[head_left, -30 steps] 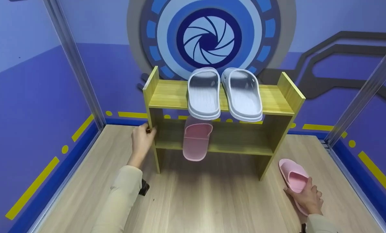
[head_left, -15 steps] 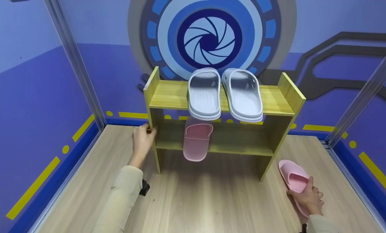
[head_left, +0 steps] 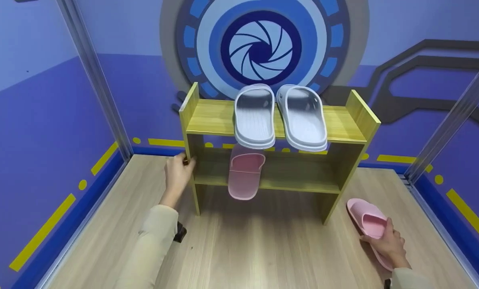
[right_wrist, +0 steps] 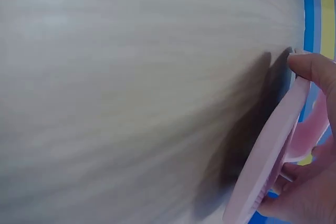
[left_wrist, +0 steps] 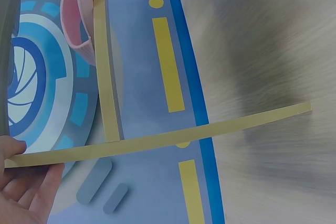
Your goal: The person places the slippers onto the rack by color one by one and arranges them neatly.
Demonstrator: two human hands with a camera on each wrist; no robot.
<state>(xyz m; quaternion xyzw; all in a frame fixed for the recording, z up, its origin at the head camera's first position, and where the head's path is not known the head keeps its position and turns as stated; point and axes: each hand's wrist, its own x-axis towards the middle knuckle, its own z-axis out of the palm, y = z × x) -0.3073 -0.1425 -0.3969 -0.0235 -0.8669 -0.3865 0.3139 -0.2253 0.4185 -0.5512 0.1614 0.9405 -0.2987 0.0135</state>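
My left hand (head_left: 177, 173) grips the left side panel of a small wooden shoe rack (head_left: 215, 118); in the left wrist view the thumb and fingers (left_wrist: 44, 195) pinch the panel's edge. A pink slipper (head_left: 372, 216) is held in my right hand (head_left: 390, 243) right of the rack, thumb on one edge and fingers across the other. The right wrist view shows this slipper tilted, its shadow on the tabletop beside it. Its mate, another pink slipper (head_left: 244, 180), lies on the rack's lower shelf, toe inward. Two grey clogs (head_left: 254, 120) stand side by side on the top shelf.
The rack stands on a wood-grain tabletop (head_left: 239, 253). Behind it rises a blue printed wall (head_left: 135, 96), with further walls at left and right. Metal posts (head_left: 99, 76) mark the corners.
My right hand and the pink slipper have shifted slightly to the right. My left hand keeps its grip on the rack, and the other footwear stays put.
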